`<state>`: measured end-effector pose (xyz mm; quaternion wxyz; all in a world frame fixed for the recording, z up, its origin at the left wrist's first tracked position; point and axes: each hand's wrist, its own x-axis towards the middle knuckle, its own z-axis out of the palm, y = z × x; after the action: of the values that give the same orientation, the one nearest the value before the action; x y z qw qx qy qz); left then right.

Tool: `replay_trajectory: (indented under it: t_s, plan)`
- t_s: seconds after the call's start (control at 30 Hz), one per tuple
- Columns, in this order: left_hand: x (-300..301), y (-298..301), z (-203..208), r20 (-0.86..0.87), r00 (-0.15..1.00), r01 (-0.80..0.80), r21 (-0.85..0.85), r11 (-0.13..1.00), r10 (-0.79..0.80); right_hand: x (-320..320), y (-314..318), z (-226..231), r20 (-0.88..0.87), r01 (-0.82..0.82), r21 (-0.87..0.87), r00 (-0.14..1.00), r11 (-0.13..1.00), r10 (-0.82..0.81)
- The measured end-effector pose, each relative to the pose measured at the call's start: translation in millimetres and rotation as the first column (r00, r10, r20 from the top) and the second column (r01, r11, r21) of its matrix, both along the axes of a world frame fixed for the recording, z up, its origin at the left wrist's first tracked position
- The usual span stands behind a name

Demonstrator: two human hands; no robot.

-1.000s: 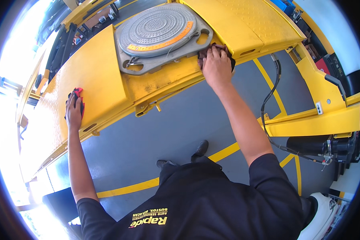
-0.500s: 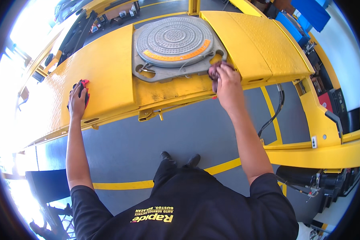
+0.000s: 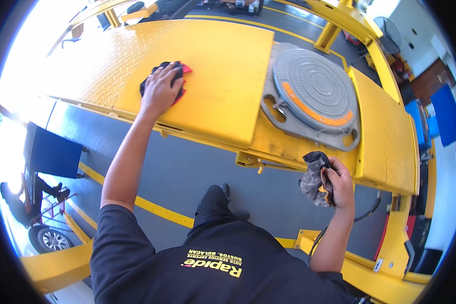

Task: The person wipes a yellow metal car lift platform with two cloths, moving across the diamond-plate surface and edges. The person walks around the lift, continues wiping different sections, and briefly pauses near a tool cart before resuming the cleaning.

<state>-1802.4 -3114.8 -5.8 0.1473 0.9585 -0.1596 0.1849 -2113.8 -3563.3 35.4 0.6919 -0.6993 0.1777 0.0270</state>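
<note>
My left hand (image 3: 160, 91) presses down on a bunched black-and-red cloth (image 3: 177, 76) on the smooth part of the yellow lift runway (image 3: 223, 76), its fingers curled over the cloth. My right hand (image 3: 341, 185) is raised in front of the runway's near edge. Its fingers pinch a crumpled, stained grey rag (image 3: 315, 177) with dark and orange-brown patches. Just beyond that hand, a round grey turntable plate (image 3: 314, 86) with an orange scale sits in a recess of the runway. A thin cable runs along its grey base (image 3: 339, 142).
A yellow cover plate (image 3: 387, 137) borders the turntable on the right. At the left stand a blue panel (image 3: 53, 149) and a car wheel (image 3: 53, 239), near a seated person (image 3: 23, 202). A black hose (image 3: 372, 207) hangs below the runway. Yellow lines cross the grey floor.
My right hand has drawn the rag back from the turntable base and lifted it off the runway. The view has turned left. My left hand remains on the black-and-red cloth.
</note>
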Motion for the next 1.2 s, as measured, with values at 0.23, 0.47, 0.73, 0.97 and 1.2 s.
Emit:
replay_trajectory:
  t_s: [0.23, 0.47, 0.73, 0.97, 1.2]
  plan:
    - [-4.9, 7.9, 0.9, -0.02, 1.0, 0.019, -0.066, 0.998, -0.021, 162.3, 78.3, 61.5, 0.288, -0.039, 0.058, 0.957, 0.998, 0.021]
    - [-4.6, 26.0, 27.7, -0.21, 0.938, 0.026, -0.749, 0.662, -0.275, 418.1, 123.2, 55.2, 0.55, 0.238, -0.774, 0.711, 0.586, 0.439]
    - [-103.0, 122.3, 17.6, -0.338, 0.798, -0.462, -0.875, -0.146, -0.499, 626.5, 188.0, 26.5, 0.516, 0.374, -0.846, 0.752, 0.38, 0.41]
    - [-153.3, 55.5, -6.8, -0.589, 0.566, -0.75, -0.659, -0.063, -0.577, 690.0, 233.1, -1.3, -0.353, -0.543, -0.73, 0.82, 0.415, 0.451]
    - [-138.5, 49.9, -20.6, -0.554, 0.519, -0.722, -0.692, 0.013, -0.651, 685.1, 189.1, -14.1, -0.159, -0.438, -0.722, 0.858, 0.535, 0.488]
